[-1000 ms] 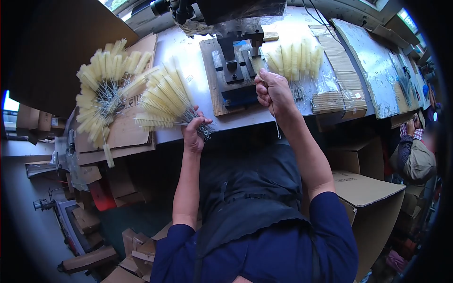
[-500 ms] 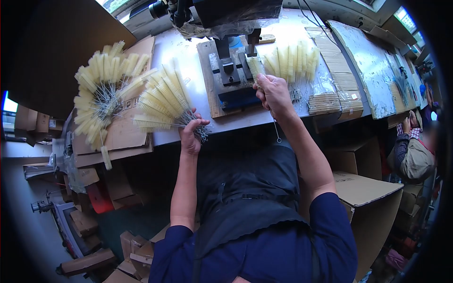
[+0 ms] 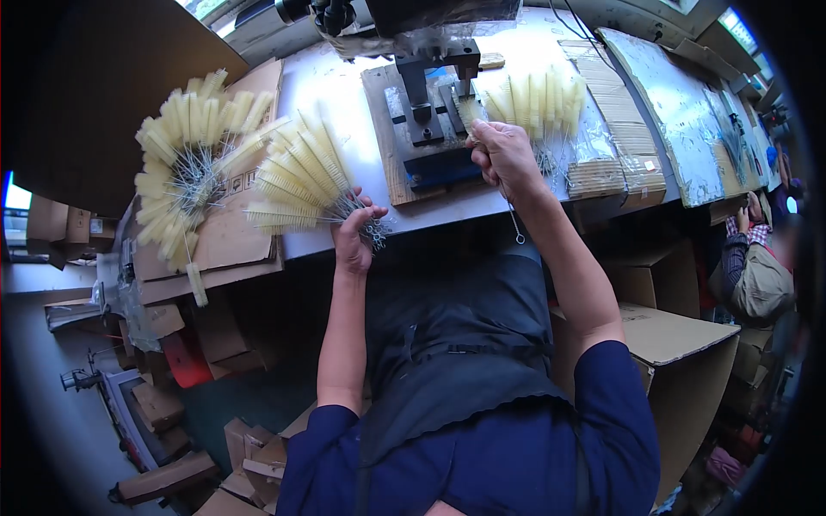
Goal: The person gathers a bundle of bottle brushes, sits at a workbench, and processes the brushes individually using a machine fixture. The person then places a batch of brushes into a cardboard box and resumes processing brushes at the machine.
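Observation:
My left hand point(image 3: 354, 239) is closed around the wire stems of a fanned bunch of bottle brushes point(image 3: 301, 172) with pale yellow bristles. Their looped wire ends poke out past my fingers. My right hand point(image 3: 508, 161) grips a single bottle brush point(image 3: 469, 112), its bristle end up against the right side of a black bench press point(image 3: 424, 125). That brush's wire handle hangs below my fist and ends in a small ring. My fingers hide the middle of it, and I cannot tell whether its bristles touch the press.
More brushes point(image 3: 185, 163) are piled on cardboard at the left. Another row of brushes point(image 3: 538, 99) lies right of the press. Flattened cardboard point(image 3: 602, 129) covers the bench further right. An open carton point(image 3: 680, 361) stands beside my right arm. A person point(image 3: 753, 267) sits at far right.
The view has shifted slightly. My right hand and its brush have moved a little away from me, towards the press. My left hand keeps its hold on the bunch.

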Tool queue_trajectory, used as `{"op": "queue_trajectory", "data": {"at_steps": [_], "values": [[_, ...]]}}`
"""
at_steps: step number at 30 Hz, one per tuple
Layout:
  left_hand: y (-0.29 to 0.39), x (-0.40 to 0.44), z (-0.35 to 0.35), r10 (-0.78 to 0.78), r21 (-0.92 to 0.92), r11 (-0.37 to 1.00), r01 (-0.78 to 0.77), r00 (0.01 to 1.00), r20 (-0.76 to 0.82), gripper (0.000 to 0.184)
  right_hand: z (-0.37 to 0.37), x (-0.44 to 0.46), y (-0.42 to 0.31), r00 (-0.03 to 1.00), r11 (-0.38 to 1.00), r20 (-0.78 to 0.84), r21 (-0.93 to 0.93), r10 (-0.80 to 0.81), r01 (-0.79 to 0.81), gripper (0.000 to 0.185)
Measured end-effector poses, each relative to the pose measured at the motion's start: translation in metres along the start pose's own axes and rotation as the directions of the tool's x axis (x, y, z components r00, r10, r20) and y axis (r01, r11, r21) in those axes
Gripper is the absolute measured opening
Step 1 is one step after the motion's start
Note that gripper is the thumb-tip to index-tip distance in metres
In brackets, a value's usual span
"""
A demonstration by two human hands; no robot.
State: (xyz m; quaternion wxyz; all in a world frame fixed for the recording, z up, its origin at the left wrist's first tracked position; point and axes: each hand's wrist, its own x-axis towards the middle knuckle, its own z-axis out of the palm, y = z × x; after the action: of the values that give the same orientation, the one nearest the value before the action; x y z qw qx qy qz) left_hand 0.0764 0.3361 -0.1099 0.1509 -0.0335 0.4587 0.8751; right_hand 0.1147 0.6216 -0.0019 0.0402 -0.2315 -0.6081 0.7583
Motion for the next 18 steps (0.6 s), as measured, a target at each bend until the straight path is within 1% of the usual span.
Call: {"op": "queue_trajectory", "data": {"at_steps": [2, 5, 8, 9, 10, 11, 12, 14, 15, 16, 17, 18], "values": [[0.000, 0.000, 0.000, -0.002, -0.021, 1.000, 0.001, 1.000, -0.003, 0.054, -0.004, 0.002, 0.003, 0.999, 1.000, 0.009, 0.001, -0.031, 0.031, 0.031], [0.000, 0.002, -0.005, -0.014, -0.012, 1.000, 0.014, 0.999, 0.031, 0.056, -0.022, 0.008, 0.006, 0.997, 0.998, -0.043, -0.023, -0.067, 0.066, 0.034], [0.000, 0.004, -0.007, -0.024, -0.021, 0.999, 0.025, 0.999, 0.046, 0.057, -0.055, 0.033, 0.002, 0.966, 0.947, -0.161, -0.283, -0.204, 0.153, 0.037], [-0.001, 0.003, -0.006, -0.024, -0.026, 0.999, 0.026, 0.998, 0.064, 0.057, -0.075, 0.048, -0.002, 0.953, 0.866, -0.168, -0.479, -0.252, 0.144, 0.037], [-0.001, 0.003, -0.005, -0.018, -0.029, 0.999, 0.021, 0.997, 0.075, 0.057, -0.091, 0.062, -0.005, 0.941, 0.748, -0.156, -0.651, -0.301, 0.132, 0.039], [0.001, 0.002, -0.006, -0.006, -0.030, 1.000, 0.008, 0.997, 0.080, 0.057, -0.099, 0.069, -0.004, 0.848, 0.579, -0.235, -0.809, -0.475, 0.100, 0.041], [0.003, 0.000, -0.008, -0.008, -0.036, 0.999, 0.011, 0.997, 0.083, 0.058, -0.102, 0.077, -0.002, 0.719, 0.395, -0.258, -0.918, -0.645, 0.025, 0.046], [0.006, -0.003, -0.006, -0.012, -0.049, 0.999, 0.017, 0.995, 0.098, 0.059, -0.104, 0.069, -0.003, 0.528, 0.250, -0.130, -0.955, -0.839, 0.162, 0.054], [0.009, -0.004, -0.003, -0.015, -0.056, 0.998, 0.021, 0.994, 0.104, 0.059, -0.093, 0.058, -0.004, 0.498, 0.295, -0.144, -0.925, -0.855, 0.239, 0.048], [0.011, -0.007, -0.004, -0.016, -0.048, 0.999, 0.022, 0.993, 0.118, 0.059, -0.066, 0.033, -0.010, 0.639, 0.572, -0.281, -0.761, -0.716, 0.306, 0.037], [0.012, -0.009, -0.004, -0.023, -0.041, 0.999, 0.028, 0.990, 0.138, 0.060, -0.048, 0.027, 0.003, 0.612, 0.566, -0.217, -0.685, -0.760, 0.459, 0.025], [0.012, -0.011, -0.002, -0.033, -0.033, 0.999, 0.039, 0.986, 0.162, 0.061, -0.021, 0.012, 0.011, 0.713, 0.678, -0.148, -0.489, -0.685, 0.549, 0.021]]}}
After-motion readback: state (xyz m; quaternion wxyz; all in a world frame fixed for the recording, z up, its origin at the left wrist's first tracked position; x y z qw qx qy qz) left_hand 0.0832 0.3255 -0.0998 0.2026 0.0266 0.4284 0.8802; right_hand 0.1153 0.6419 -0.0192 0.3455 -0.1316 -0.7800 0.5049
